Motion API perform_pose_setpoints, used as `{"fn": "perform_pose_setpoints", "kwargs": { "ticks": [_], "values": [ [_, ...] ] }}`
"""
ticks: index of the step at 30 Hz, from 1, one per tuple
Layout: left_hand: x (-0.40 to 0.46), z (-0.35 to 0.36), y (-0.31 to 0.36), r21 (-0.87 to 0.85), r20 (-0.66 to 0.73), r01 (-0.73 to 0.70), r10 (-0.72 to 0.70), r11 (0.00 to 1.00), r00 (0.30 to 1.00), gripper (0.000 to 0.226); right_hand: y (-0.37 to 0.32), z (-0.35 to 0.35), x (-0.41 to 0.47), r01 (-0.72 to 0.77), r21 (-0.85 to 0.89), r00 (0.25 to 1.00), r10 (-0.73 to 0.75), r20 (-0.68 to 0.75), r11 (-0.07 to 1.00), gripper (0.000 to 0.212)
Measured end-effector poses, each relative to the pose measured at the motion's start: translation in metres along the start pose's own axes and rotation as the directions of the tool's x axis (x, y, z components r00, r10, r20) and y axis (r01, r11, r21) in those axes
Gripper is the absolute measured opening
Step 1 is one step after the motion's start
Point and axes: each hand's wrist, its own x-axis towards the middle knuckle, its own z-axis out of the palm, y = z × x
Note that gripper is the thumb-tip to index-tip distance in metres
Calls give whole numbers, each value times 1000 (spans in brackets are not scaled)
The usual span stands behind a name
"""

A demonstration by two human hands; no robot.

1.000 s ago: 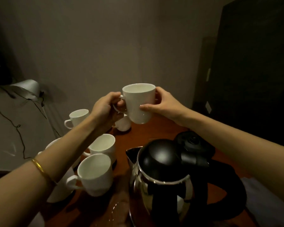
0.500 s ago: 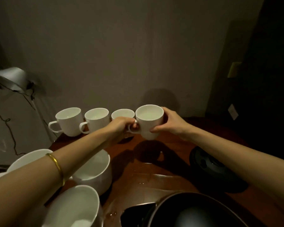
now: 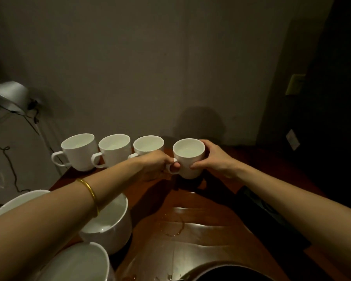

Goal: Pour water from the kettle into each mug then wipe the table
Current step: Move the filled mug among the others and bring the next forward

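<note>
Wooden table (image 3: 221, 224), wet: puddle and drops near centre, not yet wiped. Kettle (image 3: 227, 272) at bottom edge, mostly cut off. Three white mugs (image 3: 114, 151) lined along far edge; fill levels hard to judge. Fourth mug (image 3: 187, 159) at row's end, apparently holding water, handle pinched by left hand (image 3: 158, 161), body cupped by right hand (image 3: 213, 159). Pouring likely nearly done; wiping outstanding.
</note>
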Motion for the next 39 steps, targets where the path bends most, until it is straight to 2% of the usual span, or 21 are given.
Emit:
{"fn": "perform_pose_setpoints", "kwargs": {
  "ticks": [8,12,14,17,19,22,24,26,33,39],
  "values": [
    [3,1,3,41,-26,-32,33,999,999,22,6,0,10,-60,44,998,60,5,997,74],
    [5,4,2,134,-113,-81,97,988,989,26,8,-1,10,-33,33,999,33,-6,999,72],
    [1,7,3,245,-171,-113,158,963,972,29,8,-1,9,-25,23,1000,25,-6,999,74],
    [-5,5,3,525,-209,-175,325,833,922,31,6,0,5,-36,-10,998,36,-60,999,88],
    [-18,2,4,652,-224,-172,404,738,887,28,-1,-1,-2,-56,-108,991,42,-129,993,96],
    [-48,1,7,762,-226,-191,530,619,818,24,-21,-6,-25,-22,-205,978,-22,-207,978,88],
    [-73,2,10,751,-213,-278,619,599,756,22,-38,-8,-47,37,-213,964,-90,-249,976,75],
    [-99,5,13,689,-207,-370,659,623,723,25,-57,-9,-71,93,-176,959,-136,-249,980,64],
    [-197,29,16,539,-127,-547,704,641,699,29,-137,-5,-159,243,-118,962,-254,-97,963,31],
    [-261,30,-3,495,-115,-601,733,628,670,23,-189,7,-222,268,-184,959,-280,-43,946,26]
  ]
}}
